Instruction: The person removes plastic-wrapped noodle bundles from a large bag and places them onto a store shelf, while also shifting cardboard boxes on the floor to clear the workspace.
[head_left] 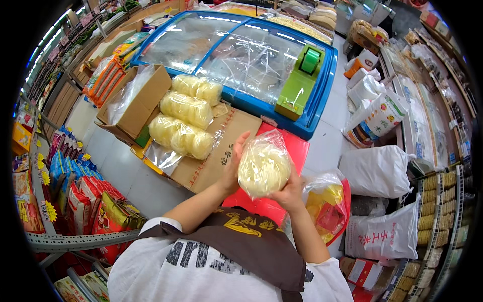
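Note:
Between my two hands is a clear plastic bag of pale noodles (264,168), held above a red surface. My left hand (236,162) lies along the bag's left side, fingers pointing up. My right hand (289,188) grips its lower right side; some of its fingers are hidden by the bag. To the left, several clear-wrapped rolls of similar pale noodles (181,136) lie in rows on a flat cardboard box (211,171). An opened carton (147,100) beside them holds clear plastic bags (130,94).
A blue-framed chest freezer (234,92) stands beyond the cardboard, with a green tape dispenser (298,90) on its lid. A lined waste bin (332,211) is at my right. White sacks (375,171) stand farther right, and a metal shelf rail (83,241) is at lower left.

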### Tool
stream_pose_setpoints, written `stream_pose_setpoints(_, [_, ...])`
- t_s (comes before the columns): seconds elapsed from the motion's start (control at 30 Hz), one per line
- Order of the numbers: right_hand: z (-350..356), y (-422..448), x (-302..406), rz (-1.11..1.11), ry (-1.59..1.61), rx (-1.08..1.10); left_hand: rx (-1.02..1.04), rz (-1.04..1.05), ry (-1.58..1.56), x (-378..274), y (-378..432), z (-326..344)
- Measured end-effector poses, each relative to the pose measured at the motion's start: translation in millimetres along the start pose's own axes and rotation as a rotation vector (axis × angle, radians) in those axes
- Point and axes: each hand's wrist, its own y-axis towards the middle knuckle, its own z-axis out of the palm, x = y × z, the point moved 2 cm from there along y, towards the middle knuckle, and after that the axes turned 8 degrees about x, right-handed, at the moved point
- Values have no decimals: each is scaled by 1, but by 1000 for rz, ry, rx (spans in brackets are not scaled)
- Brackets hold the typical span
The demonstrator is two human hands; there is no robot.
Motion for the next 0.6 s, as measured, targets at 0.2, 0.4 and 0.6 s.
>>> stream_pose_setpoints(0.2, [-12, -48, -40, 273, 55, -68, 91, -310, 104, 31, -20, -25])
stream_pose_setpoints(0.4, [19, -35, 18, -152, -966, 14, 333, -682, 229, -3, 10, -22])
stream_pose_setpoints(0.6, [27, -40, 17, -320, -1139, 255, 418, -828, 127, 8, 18, -13])
